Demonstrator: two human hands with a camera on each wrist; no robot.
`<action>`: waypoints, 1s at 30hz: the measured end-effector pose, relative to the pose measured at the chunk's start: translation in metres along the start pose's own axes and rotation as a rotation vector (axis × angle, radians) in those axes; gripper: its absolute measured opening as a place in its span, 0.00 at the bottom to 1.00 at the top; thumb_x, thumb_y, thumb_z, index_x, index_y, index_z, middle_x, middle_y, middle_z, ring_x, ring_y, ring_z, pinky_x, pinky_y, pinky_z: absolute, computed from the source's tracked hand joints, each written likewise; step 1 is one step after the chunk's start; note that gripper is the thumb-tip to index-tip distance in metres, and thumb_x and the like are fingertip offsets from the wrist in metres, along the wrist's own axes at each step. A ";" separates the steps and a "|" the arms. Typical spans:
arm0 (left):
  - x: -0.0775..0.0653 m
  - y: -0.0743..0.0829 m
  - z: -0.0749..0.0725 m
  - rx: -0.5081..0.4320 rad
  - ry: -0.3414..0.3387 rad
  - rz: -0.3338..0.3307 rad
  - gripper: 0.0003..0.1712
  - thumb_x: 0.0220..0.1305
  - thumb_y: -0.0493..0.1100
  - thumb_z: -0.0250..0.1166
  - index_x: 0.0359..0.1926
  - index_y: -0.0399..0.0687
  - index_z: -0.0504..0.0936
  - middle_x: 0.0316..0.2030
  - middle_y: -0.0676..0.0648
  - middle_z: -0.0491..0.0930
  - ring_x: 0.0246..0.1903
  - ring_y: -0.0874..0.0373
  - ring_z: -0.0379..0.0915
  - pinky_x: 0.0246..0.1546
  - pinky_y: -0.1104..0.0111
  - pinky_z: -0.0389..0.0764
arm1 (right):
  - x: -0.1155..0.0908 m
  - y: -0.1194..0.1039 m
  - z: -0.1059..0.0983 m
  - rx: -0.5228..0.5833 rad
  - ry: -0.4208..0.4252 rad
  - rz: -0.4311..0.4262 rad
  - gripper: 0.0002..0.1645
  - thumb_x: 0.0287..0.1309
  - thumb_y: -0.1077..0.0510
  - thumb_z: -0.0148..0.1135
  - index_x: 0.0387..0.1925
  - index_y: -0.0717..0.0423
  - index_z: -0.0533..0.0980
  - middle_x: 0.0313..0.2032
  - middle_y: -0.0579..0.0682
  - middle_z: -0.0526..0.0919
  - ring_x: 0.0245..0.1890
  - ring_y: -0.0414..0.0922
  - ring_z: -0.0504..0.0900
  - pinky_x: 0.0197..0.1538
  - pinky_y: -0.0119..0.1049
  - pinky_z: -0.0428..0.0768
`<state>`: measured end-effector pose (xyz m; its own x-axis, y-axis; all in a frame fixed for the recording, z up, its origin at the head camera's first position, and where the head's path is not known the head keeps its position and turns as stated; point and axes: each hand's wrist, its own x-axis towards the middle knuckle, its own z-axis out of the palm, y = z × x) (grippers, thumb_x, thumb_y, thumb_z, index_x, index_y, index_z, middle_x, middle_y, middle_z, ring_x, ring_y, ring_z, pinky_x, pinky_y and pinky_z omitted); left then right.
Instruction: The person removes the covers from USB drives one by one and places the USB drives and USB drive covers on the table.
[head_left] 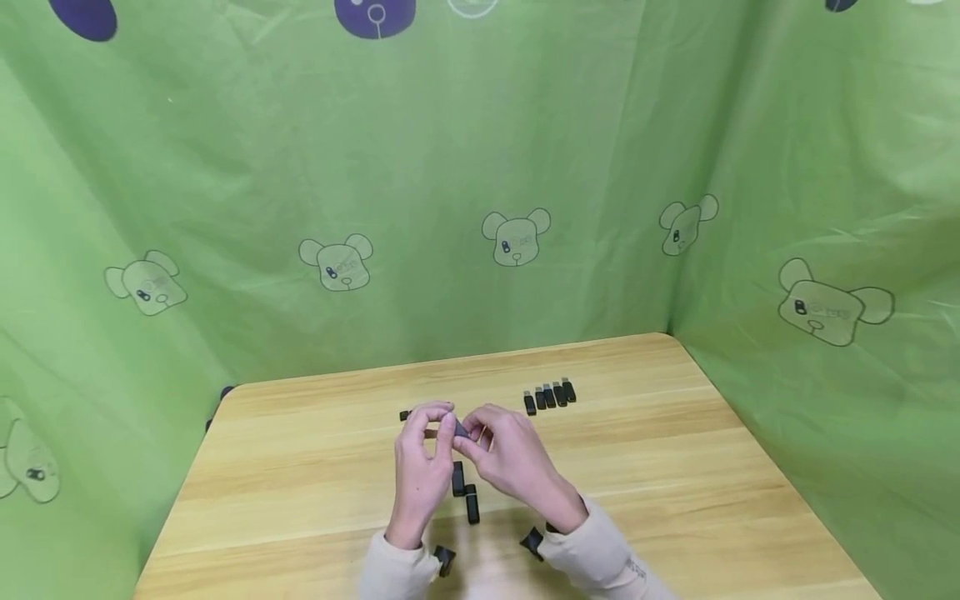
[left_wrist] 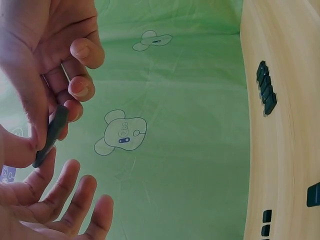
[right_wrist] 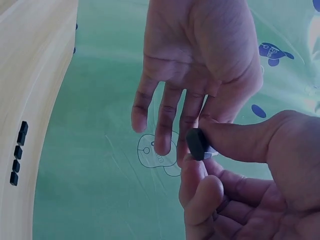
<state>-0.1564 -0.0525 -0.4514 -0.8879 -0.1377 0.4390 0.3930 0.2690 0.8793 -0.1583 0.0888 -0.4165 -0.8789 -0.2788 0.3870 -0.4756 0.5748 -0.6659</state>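
Above the table, the left hand (head_left: 422, 471) and the right hand (head_left: 517, 458) meet at a small black USB flash drive (head_left: 461, 429). In the left wrist view, the left thumb presses the drive's lower end, while the right thumb and fingers (left_wrist: 82, 87) pinch its upper part. The right wrist view shows the drive (right_wrist: 197, 144) end-on between both thumbs and fingers; a pale sliver shows beside its dark body. Fingers cover much of it. Nearer the wrists lie two black drives, one (head_left: 458, 479) slightly behind the other (head_left: 472, 504).
Several uncapped black drives (head_left: 550, 396) with metal plugs stand in a row at the back right. Small black pieces (head_left: 405, 415), like caps, lie behind the left hand, partly hidden; the right wrist view shows a row of them (right_wrist: 18, 152). A green curtain (head_left: 435, 167) surrounds the wooden table (head_left: 675, 500).
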 end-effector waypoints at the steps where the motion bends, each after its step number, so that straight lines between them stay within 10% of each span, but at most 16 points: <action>1: 0.000 0.000 -0.001 -0.008 -0.006 -0.006 0.06 0.72 0.42 0.62 0.36 0.47 0.82 0.50 0.44 0.85 0.53 0.50 0.79 0.47 0.68 0.80 | 0.000 0.000 0.000 0.014 -0.013 0.013 0.07 0.56 0.57 0.75 0.30 0.53 0.83 0.24 0.42 0.81 0.23 0.30 0.72 0.28 0.24 0.76; 30: 0.002 -0.001 0.000 -0.142 0.054 -0.157 0.08 0.69 0.35 0.63 0.33 0.34 0.82 0.53 0.37 0.73 0.54 0.54 0.69 0.46 0.70 0.81 | 0.001 -0.004 -0.007 0.065 -0.081 0.096 0.08 0.59 0.56 0.72 0.26 0.49 0.81 0.19 0.39 0.77 0.17 0.32 0.69 0.23 0.26 0.70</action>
<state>-0.1588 -0.0533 -0.4515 -0.9283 -0.2195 0.3001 0.2837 0.1035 0.9533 -0.1568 0.0914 -0.4092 -0.9194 -0.2877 0.2682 -0.3880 0.5517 -0.7383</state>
